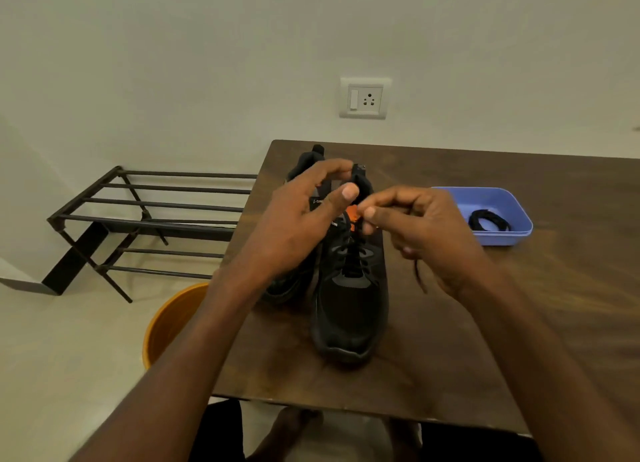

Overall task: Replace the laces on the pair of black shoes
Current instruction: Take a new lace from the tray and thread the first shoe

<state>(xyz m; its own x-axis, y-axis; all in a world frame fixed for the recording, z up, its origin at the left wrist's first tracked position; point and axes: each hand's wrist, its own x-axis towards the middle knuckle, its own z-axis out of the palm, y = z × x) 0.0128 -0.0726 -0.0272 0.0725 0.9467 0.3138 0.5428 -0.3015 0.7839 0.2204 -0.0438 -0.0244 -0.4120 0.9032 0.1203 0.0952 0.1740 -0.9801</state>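
Note:
Two black shoes stand side by side on the dark wooden table (450, 340), toes towards me. The right shoe (349, 309) is laced with a black lace (351, 257); the left shoe (294, 281) is mostly hidden behind my left hand. My left hand (304, 219) hovers over the shoes' openings, fingers curled and apart, holding nothing that I can see. My right hand (415, 229) pinches a black lace end above the right shoe's orange tongue label (352, 214); a length of lace (419, 278) dangles below that hand. A coiled black lace (488, 220) lies in the blue tray (512, 201).
The blue tray sits on the table right of the shoes. A black metal shoe rack (149, 219) stands on the floor to the left, against the wall. An orange bucket (173, 319) is below the table's left edge. A wall socket (363, 97) is behind.

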